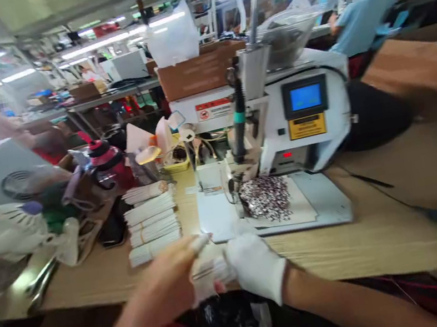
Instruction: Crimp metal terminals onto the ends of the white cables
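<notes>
A small bundle of white strips is held between my two hands at the table's front edge. My left hand, with white wrapping on a fingertip, is closed on the bundle's left side. On the right side, my right hand, in a white glove, grips the same bundle. Stacks of banded white strips lie on the table beyond my left hand. Past my right hand, a pile of small shiny pieces rests on the base of a white machine. Motion blurs the fingers.
A pink bottle, a white fan and metal scissors are at the left. A cardboard box tops the machine. A cable crosses the table at the right. A person in blue is farther back.
</notes>
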The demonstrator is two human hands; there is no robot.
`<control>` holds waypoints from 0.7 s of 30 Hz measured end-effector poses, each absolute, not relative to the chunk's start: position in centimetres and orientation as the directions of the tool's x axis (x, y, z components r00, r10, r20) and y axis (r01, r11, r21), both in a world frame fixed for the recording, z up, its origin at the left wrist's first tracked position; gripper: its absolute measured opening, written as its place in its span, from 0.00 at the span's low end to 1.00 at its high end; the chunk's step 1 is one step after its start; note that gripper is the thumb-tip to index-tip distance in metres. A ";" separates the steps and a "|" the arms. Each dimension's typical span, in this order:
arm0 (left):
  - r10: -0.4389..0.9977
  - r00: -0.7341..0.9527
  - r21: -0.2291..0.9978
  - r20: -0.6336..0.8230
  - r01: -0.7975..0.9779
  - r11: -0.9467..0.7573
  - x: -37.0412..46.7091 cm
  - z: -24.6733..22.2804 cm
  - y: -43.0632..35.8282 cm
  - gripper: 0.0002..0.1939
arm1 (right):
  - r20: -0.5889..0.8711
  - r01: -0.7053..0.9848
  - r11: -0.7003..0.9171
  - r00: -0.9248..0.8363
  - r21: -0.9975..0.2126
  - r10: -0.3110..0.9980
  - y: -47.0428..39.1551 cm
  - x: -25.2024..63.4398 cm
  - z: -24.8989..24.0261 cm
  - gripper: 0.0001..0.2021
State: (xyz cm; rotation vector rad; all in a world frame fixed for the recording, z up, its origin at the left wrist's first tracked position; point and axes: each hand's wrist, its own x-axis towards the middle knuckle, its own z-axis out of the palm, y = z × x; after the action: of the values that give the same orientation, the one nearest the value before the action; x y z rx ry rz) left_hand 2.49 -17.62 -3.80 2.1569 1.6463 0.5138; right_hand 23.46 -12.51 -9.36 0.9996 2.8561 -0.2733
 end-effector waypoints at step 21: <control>0.901 0.386 0.119 0.197 0.903 -0.413 3.4 -10.4 -8.1 0.38 | 0.346 0.787 0.519 -0.409 -0.334 0.844 -6.1 35.9 -10.2 0.12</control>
State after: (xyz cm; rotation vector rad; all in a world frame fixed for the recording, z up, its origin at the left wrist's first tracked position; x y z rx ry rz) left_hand 3.41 -8.06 -10.44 2.6217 1.7070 0.3647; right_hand 35.85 -6.09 -10.24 1.8208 3.1312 -0.2210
